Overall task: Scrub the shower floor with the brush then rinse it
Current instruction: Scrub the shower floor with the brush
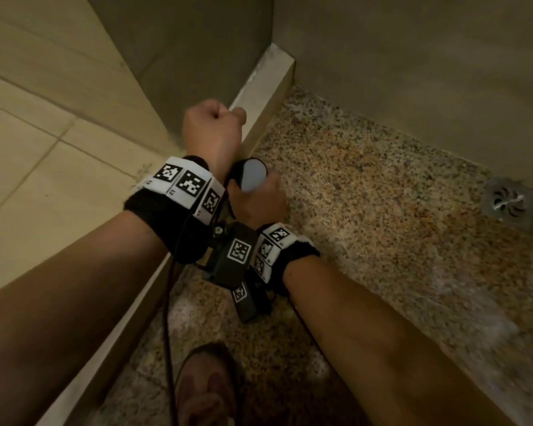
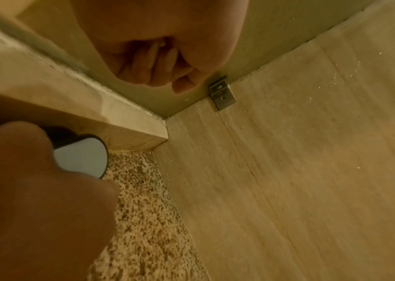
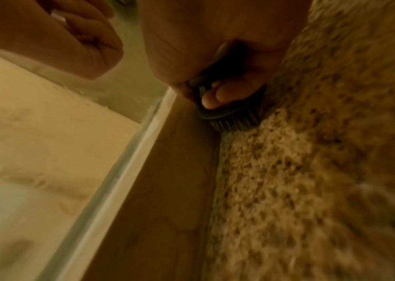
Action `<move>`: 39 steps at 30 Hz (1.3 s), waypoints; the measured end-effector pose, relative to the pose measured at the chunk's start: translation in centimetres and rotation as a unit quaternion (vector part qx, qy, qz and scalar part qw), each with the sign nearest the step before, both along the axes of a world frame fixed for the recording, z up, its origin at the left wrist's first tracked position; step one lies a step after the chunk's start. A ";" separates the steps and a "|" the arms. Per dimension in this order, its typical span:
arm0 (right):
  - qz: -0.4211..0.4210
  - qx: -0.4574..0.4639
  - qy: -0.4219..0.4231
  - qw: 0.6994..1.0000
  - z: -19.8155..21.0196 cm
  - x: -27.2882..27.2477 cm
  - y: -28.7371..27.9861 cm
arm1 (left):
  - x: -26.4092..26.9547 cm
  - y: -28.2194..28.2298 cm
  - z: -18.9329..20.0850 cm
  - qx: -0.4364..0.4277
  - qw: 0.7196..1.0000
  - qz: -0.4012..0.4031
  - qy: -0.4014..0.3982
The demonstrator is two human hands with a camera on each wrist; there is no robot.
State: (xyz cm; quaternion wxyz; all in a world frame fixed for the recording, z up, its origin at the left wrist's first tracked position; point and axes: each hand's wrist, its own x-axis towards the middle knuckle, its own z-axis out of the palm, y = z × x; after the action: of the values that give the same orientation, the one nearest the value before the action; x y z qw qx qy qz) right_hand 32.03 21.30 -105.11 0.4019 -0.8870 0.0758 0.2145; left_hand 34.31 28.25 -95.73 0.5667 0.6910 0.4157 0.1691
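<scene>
My right hand (image 1: pixel 256 201) grips a dark scrub brush (image 1: pixel 252 179) with a pale rounded top, low on the speckled shower floor (image 1: pixel 366 195) beside the curb. In the right wrist view the brush (image 3: pixel 230 117) has its bristles down on the floor (image 3: pixel 311 171), right against the curb's inner face, with fingertips (image 3: pixel 215 95) curled over its body. My left hand (image 1: pixel 213 124) is a closed fist above the curb, holding nothing. The left wrist view shows that fist (image 2: pixel 163 62) with fingers curled into the palm, and the brush (image 2: pixel 83 155) below it.
A raised stone curb (image 1: pixel 268 96) runs along the left of the shower floor, with beige tiles beyond it. A metal drain (image 1: pixel 509 202) sits at the far right by the wall. My foot (image 1: pixel 203 385) stands on the near floor. A metal bracket (image 2: pixel 223 95) sits in the wall corner.
</scene>
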 end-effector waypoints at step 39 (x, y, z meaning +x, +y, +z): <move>0.209 -0.089 -0.097 0.969 2.8 -0.7 -8.0 | 2.3 -7.6 -3.6 0.060 0.987 -0.148 0.022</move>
State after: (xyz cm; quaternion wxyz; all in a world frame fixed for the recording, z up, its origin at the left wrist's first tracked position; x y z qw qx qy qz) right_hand 31.35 13.26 -102.28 0.2725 -0.9319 -0.1319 0.1996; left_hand 36.62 20.65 -99.31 0.5340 0.7809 0.3107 0.0927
